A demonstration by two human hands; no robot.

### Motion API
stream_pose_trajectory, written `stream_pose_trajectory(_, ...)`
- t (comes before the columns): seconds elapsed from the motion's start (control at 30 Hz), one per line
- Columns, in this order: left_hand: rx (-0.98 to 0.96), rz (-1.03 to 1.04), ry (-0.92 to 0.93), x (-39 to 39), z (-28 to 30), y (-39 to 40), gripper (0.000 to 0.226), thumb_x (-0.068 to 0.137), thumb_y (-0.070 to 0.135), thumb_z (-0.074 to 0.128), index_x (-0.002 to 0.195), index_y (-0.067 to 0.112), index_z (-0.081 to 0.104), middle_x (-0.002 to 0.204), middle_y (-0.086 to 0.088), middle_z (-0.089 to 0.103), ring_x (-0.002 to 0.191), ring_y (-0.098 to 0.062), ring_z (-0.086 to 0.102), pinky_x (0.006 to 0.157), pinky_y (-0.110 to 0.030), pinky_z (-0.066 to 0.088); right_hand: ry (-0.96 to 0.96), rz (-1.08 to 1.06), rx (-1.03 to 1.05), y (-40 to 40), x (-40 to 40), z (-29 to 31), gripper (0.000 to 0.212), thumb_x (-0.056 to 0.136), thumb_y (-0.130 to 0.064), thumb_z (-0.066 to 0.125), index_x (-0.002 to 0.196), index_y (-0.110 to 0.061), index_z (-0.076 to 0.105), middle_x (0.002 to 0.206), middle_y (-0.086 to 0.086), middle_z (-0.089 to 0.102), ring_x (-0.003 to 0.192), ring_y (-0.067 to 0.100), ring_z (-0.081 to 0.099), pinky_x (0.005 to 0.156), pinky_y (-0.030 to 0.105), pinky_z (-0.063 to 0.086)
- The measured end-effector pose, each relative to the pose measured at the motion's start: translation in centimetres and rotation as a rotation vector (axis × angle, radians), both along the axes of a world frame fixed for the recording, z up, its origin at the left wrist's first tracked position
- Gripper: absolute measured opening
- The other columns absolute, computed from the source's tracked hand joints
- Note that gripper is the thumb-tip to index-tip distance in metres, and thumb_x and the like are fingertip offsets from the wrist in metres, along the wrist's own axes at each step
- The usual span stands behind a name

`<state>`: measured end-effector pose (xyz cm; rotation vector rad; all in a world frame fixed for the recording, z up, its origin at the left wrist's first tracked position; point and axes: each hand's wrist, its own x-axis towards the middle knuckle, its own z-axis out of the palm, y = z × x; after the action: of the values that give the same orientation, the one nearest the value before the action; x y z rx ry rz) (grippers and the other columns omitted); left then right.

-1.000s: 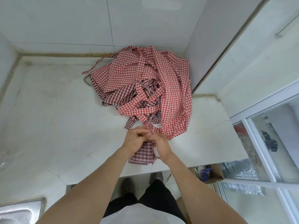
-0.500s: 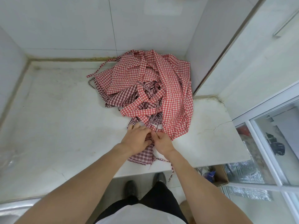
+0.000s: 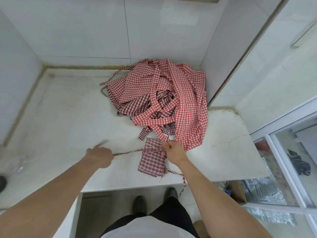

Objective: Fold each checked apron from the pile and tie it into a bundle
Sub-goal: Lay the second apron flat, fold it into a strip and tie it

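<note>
The folded apron (image 3: 152,158) lies near the desk's (image 3: 68,121) front edge, just in front of the pile (image 3: 163,100). The right hand (image 3: 174,151) pinches its strap at the right edge; the left hand (image 3: 100,156) grips the strap (image 3: 127,152), stretched out leftward.

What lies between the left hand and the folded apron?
In the head view, a taut apron strap runs from the left hand to the folded apron, over bare countertop.

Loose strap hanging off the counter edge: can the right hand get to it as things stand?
Probably not at once: the right hand is gripping a strap at the folded apron. The path to the hanging strap looks unobstructed once it lets go.
</note>
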<state>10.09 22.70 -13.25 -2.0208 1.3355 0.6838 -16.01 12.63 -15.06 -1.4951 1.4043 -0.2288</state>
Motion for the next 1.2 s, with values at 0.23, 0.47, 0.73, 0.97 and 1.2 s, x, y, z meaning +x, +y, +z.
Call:
stream_pose_trajectory(0.23,-0.152,-0.077,0.136,-4.4,1.4,-2.2,0.068,0.092,0.033,0.051,0.153,0.018,0.025,0.158,-0.011,0.025,0.149,-0.039,0.007,0.117,-0.063,0.001,0.085,0.078,-0.041,-0.3,0.7,-0.2,0.038,0.107,-0.031,0.041,0.107,-0.001,0.065,0.070,-0.003,0.063,0.050,-0.004,0.058,0.044,0.009,0.035)
stream_pose_trajectory(0.47,-0.690,-0.134,0.543,-10.6,-0.9,-3.6,0.027,0.094,0.028,0.061,0.116,0.013,0.062,0.118,-0.003,0.057,0.114,-0.025,0.049,0.097,-0.040,0.044,0.130,0.206,-0.200,-0.9,0.7,0.5,0.038,0.106,-0.029,0.044,0.096,0.000,0.067,0.071,-0.001,0.064,0.061,0.011,0.061,0.051,0.013,0.038)
stream_pose_trajectory(0.73,-0.707,-0.115,0.621,-10.5,-1.1,-3.9,0.026,0.094,0.002,0.052,0.118,0.009,0.059,0.109,-0.009,0.060,0.100,-0.028,0.058,0.083,-0.034,0.045,0.035,0.153,-0.274,-0.8,2.1,-0.1,0.041,0.106,-0.029,0.045,0.076,-0.005,0.061,0.066,0.003,0.066,0.061,0.016,0.060,0.066,0.035,0.050)
stream_pose_trajectory(0.97,-0.689,-0.139,0.480,-10.6,-0.8,-3.0,0.027,0.099,0.020,0.051,0.124,0.014,0.042,0.107,-0.004,0.064,0.085,-0.026,0.065,0.069,-0.035,0.049,0.109,0.163,-0.249,-0.7,2.4,-0.7,0.038,0.102,-0.026,0.053,0.070,-0.009,0.062,0.068,0.006,0.062,0.061,0.019,0.055,0.059,0.034,0.044)
stream_pose_trajectory(1.2,-0.943,-0.052,0.575,-11.1,-2.2,-1.5,0.028,0.095,0.019,0.064,0.122,0.013,0.066,0.116,-0.005,0.070,0.089,-0.028,0.071,0.080,-0.041,0.059,0.007,0.073,-0.209,-0.5,2.1,-0.9,0.047,0.097,-0.030,0.063,0.054,-0.009,0.058,0.050,0.002,0.051,0.046,0.011,0.038,0.048,0.028,0.030)
